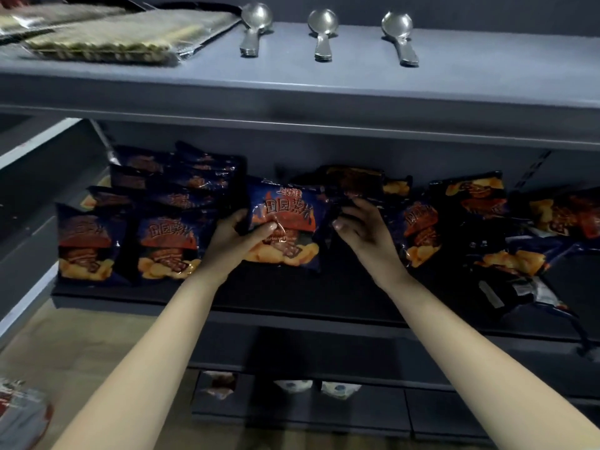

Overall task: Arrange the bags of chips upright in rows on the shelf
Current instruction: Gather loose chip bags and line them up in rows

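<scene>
**A:** How far along is the job?

**B:** Less than half, I judge. At the left end of the shelf (292,289) the standing bags (87,241) form two rows running front to back, faces toward us. The left hand (240,233) grips one more chip bag (285,222) just beside them, thumb across its front and fingers curled behind its left edge. That bag is upright, about where a third row would start.

**A:** And the right hand?

**B:** The right hand (360,225) sits just right of that bag with its fingers bent, against something dark. Whether it pinches the bag's edge or another packet, or only touches it, I cannot tell.

**A:** What remains?

**B:** The whole right half. The loose bags (470,203) there lean and overlap at odd angles, and one fallen bag (516,290) lies flat at the front with its dark back up.

**A:** Anything you can't make out?

**B:** Plenty. The shelf is dim, so the rear bags of each row merge and I cannot count them. The heap runs past the right edge of the view. A dark bag behind the hands (354,180) is mostly hidden. The upper shelf holds spoons (321,34) and blurred flat packets (107,37). The packages below (308,386) are too cut off to identify.
</scene>
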`<state>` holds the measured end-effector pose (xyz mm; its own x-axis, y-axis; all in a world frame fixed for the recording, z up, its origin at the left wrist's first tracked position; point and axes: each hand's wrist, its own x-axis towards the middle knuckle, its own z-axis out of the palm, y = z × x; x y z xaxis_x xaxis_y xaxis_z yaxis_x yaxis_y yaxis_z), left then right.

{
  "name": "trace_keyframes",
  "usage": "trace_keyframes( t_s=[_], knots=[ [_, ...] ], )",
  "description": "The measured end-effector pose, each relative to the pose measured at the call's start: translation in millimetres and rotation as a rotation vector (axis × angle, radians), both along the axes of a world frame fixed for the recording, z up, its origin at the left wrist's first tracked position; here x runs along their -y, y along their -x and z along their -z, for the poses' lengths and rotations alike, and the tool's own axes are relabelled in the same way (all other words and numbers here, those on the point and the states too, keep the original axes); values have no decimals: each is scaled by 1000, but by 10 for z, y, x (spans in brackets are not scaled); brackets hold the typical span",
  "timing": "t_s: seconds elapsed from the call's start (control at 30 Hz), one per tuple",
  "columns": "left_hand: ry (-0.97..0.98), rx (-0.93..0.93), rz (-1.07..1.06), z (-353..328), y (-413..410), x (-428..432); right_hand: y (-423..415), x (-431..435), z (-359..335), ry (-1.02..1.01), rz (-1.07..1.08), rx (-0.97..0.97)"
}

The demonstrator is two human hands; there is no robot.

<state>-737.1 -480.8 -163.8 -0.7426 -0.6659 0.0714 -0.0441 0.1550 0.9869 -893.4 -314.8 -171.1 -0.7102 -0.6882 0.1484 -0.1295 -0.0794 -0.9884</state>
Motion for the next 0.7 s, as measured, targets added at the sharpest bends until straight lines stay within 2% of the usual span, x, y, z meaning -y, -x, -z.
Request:
trace_keyframes(
  t_s=[0.07, 0.17, 0.27, 0.43, 0.57, 0.7],
  knots=[
    [-59, -47, -35, 39, -45, 3, -110, 86, -5, -46, -146, 62],
    [-76, -1, -58, 130, -90, 2, -325, 249, 71, -33, -268, 101],
    [-54, 33, -61, 204, -139, 24, -405, 382, 224, 21, -234, 183],
    [9, 111, -23, 324, -204, 114, -383, 481, 465, -67, -184, 264],
    [171, 232, -4, 403, -197, 171, -299, 578, 491, -104, -91, 245],
    [453, 365, 27, 499, -204, 181, -149, 703, 372, -45, -26, 258]
  ],
)
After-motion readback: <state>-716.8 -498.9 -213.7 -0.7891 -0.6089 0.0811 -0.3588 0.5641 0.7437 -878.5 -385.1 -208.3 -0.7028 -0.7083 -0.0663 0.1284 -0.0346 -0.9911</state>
